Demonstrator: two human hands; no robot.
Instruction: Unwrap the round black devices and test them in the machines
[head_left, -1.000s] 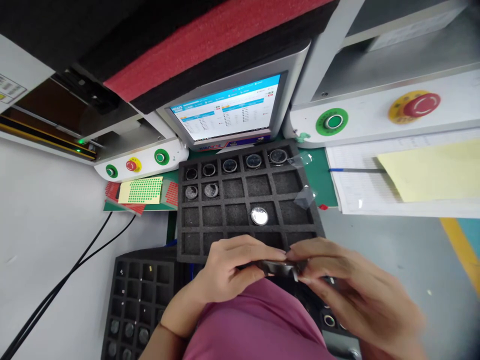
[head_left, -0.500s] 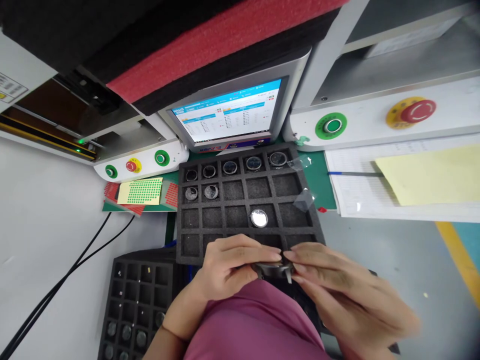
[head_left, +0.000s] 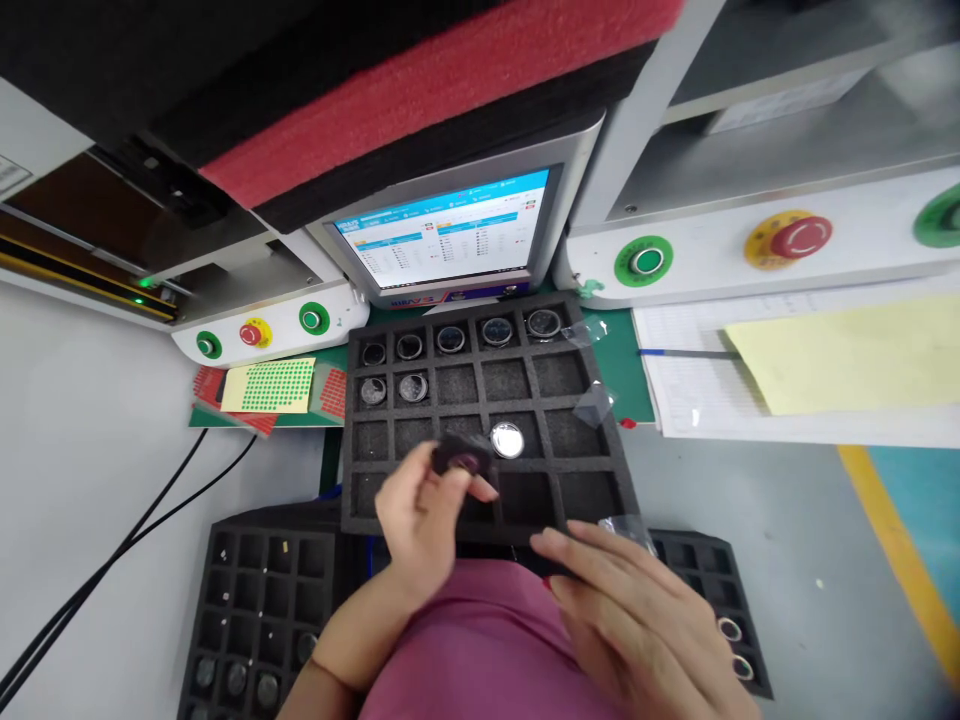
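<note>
A black foam tray [head_left: 486, 400] holds several round dark discs in its far row and two more at the left of the second row. One bright silver disc [head_left: 508, 440] lies in the third row. Over the tray's near left part, my left hand [head_left: 429, 510] pinches a dark, blurred round piece [head_left: 463, 456] between thumb and fingers. My right hand [head_left: 630, 610] is at the tray's near right edge, its fingers stretched out. A small red bit [head_left: 547, 583] shows by its fingertips.
Behind the tray stands a lit screen [head_left: 450, 235] between machine panels with green and red buttons. Sheets of green dots [head_left: 268, 386] lie left, papers [head_left: 817, 360] right. Further foam trays sit lower left [head_left: 251, 600] and lower right [head_left: 694, 575].
My hands have parted. The left one has moved forward and left over the tray with the dark piece; the right one has let go and drawn down and left.
</note>
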